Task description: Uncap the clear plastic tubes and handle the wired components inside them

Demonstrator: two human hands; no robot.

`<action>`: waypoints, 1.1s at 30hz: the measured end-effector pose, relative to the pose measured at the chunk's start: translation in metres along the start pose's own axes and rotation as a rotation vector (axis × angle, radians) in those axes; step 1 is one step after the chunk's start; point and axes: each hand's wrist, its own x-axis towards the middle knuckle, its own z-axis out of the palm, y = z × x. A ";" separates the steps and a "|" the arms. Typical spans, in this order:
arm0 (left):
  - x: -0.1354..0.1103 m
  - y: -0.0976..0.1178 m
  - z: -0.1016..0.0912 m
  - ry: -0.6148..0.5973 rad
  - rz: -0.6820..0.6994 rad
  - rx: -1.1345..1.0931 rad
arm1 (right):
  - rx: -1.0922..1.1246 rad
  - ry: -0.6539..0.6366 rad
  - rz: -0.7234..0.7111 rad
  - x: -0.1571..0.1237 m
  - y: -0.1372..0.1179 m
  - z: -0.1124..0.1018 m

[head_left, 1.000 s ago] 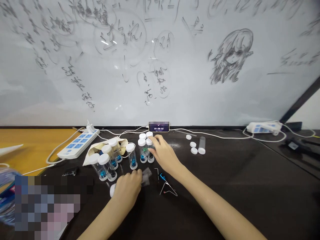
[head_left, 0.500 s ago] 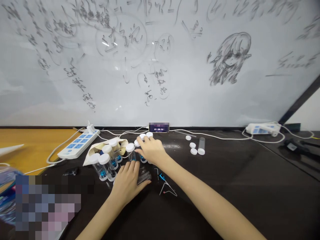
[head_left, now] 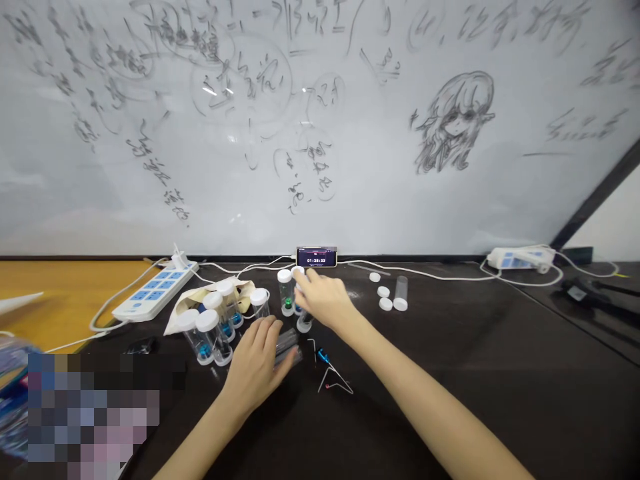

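Capped vial (head_left: pixel 303 313), upright mid-counter (head_left: pixel 450 373): right hand (head_left: pixel 323 299) grip closed round its top, steadying it; left hand (head_left: pixel 256 363) flat, fingers spread, pinning clear plastic bag (head_left: pixel 289 347); filled vials (head_left: pixel 213 327) stand grouped left, loose caps (head_left: pixel 385 298) right

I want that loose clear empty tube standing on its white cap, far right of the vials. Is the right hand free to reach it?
Probably not yet: the right hand is among the capped vials. The clear tube itself stands unobstructed on bare dark table.
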 end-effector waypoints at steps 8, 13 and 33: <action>0.041 0.048 -0.045 -0.484 -0.348 -1.129 | 0.449 -0.009 -0.100 -0.074 -0.006 -0.079; 0.024 0.086 -0.037 -1.055 -0.711 -1.843 | 0.924 -0.163 -0.045 -0.104 -0.006 -0.075; 0.004 0.051 -0.006 -1.000 -0.854 -1.861 | 0.478 0.131 0.786 -0.150 0.167 0.013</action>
